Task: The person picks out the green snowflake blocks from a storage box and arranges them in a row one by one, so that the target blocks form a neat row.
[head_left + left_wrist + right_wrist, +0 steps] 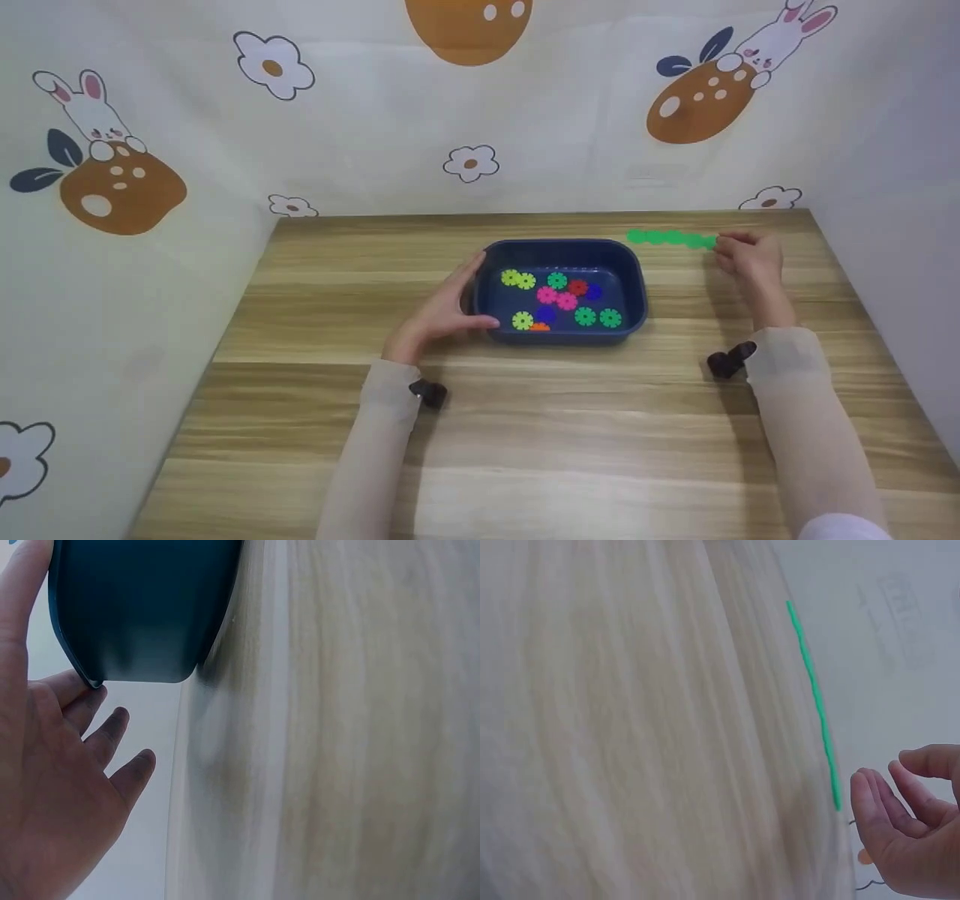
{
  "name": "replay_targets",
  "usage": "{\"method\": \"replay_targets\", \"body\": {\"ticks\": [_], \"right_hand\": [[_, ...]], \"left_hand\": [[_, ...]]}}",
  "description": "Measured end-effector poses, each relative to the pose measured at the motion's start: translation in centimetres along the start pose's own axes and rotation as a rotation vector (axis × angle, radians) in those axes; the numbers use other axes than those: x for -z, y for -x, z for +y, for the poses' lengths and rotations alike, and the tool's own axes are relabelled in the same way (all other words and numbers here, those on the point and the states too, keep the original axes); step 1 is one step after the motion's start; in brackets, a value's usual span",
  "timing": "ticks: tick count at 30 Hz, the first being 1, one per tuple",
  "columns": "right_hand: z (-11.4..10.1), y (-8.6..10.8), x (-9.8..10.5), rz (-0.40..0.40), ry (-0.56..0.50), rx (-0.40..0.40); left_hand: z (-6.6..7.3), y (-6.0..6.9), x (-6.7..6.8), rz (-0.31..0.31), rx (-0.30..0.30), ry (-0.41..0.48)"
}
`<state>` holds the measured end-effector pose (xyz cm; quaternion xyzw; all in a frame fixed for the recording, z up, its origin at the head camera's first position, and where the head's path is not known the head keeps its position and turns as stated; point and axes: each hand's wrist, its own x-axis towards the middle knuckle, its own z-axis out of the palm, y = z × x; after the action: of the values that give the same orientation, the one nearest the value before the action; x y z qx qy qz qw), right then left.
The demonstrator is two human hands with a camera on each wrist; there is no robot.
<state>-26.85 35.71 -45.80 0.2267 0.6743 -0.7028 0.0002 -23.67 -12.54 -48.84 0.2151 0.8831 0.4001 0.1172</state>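
Note:
A dark blue plastic tub [559,337] stands on the table, with flower-shaped notched discs [567,301] in yellow, green, pink, red, blue and orange lying on its bottom. My left hand [446,307] holds the tub's left end, thumb over the near corner and fingers along the side. In the left wrist view, some of its fingers [109,739] stand off the tub. Behind and right of the tub, a row of green discs [670,238] lies flat. Just beside its right end is my right hand [754,262]; in the right wrist view its loosely bent fingers [874,814] hold nothing.
The wood-grain table [525,450] meets a printed cloth backdrop [375,135] along its back edge, close behind the green row. Cloth also rises on the left and right sides. A small black camera sits on each wrist.

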Motion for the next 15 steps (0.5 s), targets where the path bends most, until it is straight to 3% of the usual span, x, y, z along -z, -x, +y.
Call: {"method": "replay_targets", "body": {"ticks": [8, 15], "right_hand": [[-0.5, 1.1, -1.5, -0.075, 0.039, 0.078], [-1.2, 2.4, -3.6, -0.143, 0.010, 0.137]], "left_hand": [[0.1, 0.0, 0.0, 0.001, 0.015, 0.022], [0.1, 0.1, -0.1, -0.002, 0.030, 0.026]]}}
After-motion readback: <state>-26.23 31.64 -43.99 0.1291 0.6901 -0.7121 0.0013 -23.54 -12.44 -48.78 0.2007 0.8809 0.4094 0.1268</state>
